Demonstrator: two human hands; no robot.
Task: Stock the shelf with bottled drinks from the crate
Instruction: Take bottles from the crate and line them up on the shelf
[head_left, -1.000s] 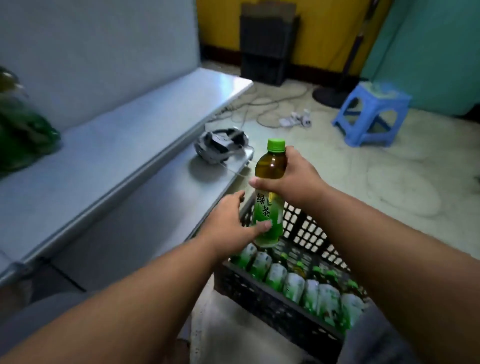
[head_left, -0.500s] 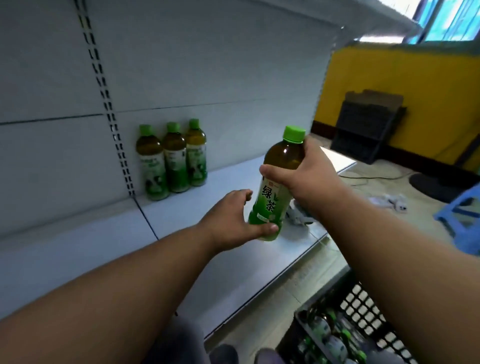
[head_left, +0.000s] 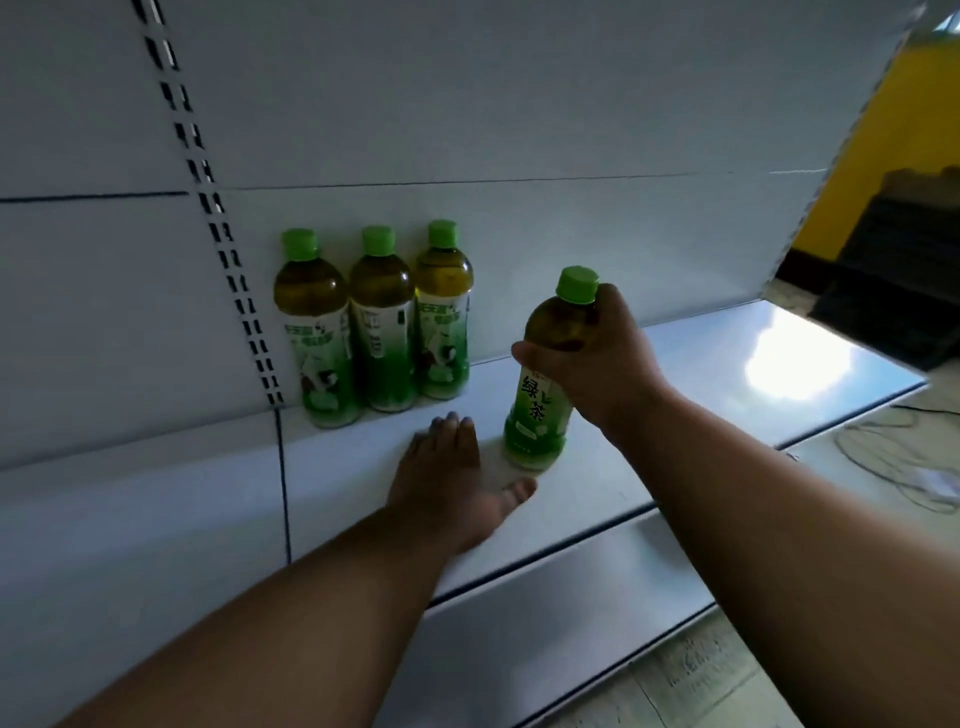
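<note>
Head view: white metal back panel (head_left: 467, 104) fills the scene beyond both hands, with a slotted upright (head_left: 208, 208) running down it, left of the left hand. Grey shelf (head_left: 727, 374) beneath the hands, glare patch to the right of the right hand. Lower shelf board (head_left: 545, 613) below the forearms. Yellow wall (head_left: 893, 135) and pale floor with a cable (head_left: 878, 447) far right. Three bottles (head_left: 379, 322) stand upright in a touching row against the panel, beyond the left hand: green caps, amber tea, green-white labels. Held bottle (head_left: 545, 374): same type, tilted slightly, base at or just above the shelf; contact unclear. Right hand (head_left: 602, 364) grips its shoulder, fingers wrapped. Left hand (head_left: 447, 467), fingers straight, flat on the shelf just left of the bottle base, holding nothing.
</note>
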